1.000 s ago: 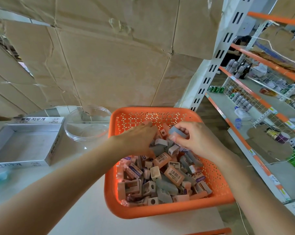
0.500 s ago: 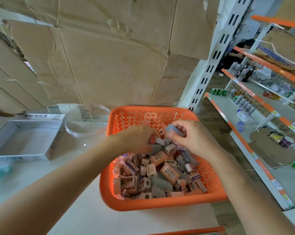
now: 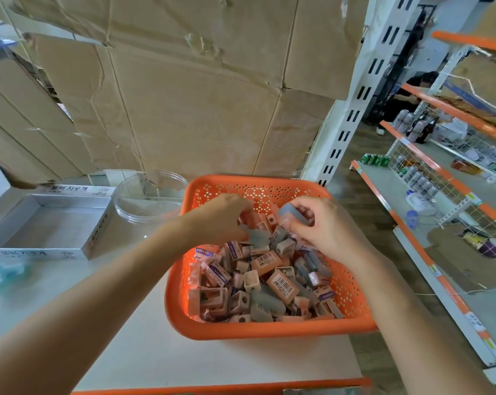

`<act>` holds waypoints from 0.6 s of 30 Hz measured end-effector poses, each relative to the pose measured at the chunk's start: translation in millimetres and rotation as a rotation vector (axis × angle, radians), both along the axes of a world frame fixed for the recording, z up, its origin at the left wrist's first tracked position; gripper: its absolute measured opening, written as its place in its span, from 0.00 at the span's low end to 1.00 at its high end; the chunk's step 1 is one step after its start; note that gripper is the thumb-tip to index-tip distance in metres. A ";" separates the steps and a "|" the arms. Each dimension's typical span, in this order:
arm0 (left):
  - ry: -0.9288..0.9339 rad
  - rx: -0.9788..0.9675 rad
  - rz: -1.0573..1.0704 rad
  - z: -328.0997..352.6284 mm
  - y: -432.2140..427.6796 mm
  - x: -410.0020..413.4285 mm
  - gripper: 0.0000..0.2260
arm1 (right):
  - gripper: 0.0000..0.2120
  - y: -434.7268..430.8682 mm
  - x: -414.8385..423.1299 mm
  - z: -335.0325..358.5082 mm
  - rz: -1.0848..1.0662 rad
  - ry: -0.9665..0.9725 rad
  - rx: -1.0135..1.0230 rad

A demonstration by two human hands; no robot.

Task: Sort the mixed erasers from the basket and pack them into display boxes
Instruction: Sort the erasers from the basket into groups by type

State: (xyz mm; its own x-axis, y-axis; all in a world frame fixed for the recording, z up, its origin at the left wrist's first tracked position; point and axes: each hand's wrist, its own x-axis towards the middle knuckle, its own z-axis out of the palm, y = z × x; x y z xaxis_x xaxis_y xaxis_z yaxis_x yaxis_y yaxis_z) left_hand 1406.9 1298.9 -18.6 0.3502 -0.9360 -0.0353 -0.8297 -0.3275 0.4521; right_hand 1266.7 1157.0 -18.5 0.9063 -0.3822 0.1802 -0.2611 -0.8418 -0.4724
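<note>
At 12 o'clock of the orange basket point(image 3: 269, 329), both hands are in the far end of the heap. Right hand point(image 3: 323, 229) pinches a grey eraser point(image 3: 291, 212) between thumb and fingertips, raised just clear of the pile. Left hand point(image 3: 218, 220) has its fingers curled down among the pink pieces. Its back hides the tips, so I cannot tell whether it grips one.

Mixed erasers point(image 3: 269, 277) fill the basket in a loose heap: pink sleeved blocks, barcoded ones, grey wedges. Silver display box point(image 3: 97, 235) sits at 9 o'clock of the basket, well apart, with nothing visible inside. A clear round tub point(image 3: 147, 201) lies at 10 o'clock, between box and basket. All of it stands on the table point(image 3: 155, 352).

Handling, my judgement: the pieces look light, slightly yielding, and grippy rather than slick. Card sleeves may slip off if a piece is pinched by the sleeve end, so take each across its long side faces. Because the heap is loose, neighbours may tumble when one is drawn out.
</note>
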 end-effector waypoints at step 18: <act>-0.049 -0.326 0.178 32.3 167.1 57.6 0.14 | 0.06 94.1 32.2 38.8 0.222 -0.149 0.150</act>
